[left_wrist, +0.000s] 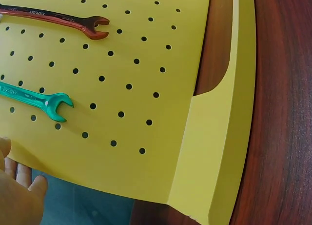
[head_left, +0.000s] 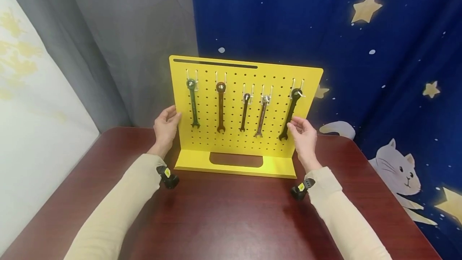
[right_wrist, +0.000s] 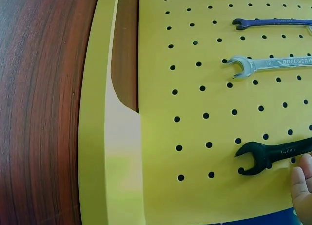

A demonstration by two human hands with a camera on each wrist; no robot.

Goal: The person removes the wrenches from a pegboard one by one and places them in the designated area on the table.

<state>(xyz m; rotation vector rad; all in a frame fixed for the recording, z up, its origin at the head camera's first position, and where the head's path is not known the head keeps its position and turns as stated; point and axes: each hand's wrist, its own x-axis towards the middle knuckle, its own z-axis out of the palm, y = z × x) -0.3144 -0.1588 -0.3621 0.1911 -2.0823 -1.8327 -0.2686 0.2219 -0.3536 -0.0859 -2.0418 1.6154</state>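
A yellow pegboard stands on the table with several wrenches hanging from its hooks. My left hand holds its left edge near the green wrench, thumb in front and the other fingers beyond the edge. At the right side, my right hand has its fingertips in front of the board, close beside the black wrench; contact with the wrench is unclear. Between these hang a reddish-brown wrench, a small dark wrench and a silver wrench.
The dark red wooden table carries the board, whose base has a wide cutout. Behind the table hang a grey curtain and a blue curtain with stars and a cat. A white curtain is at the left.
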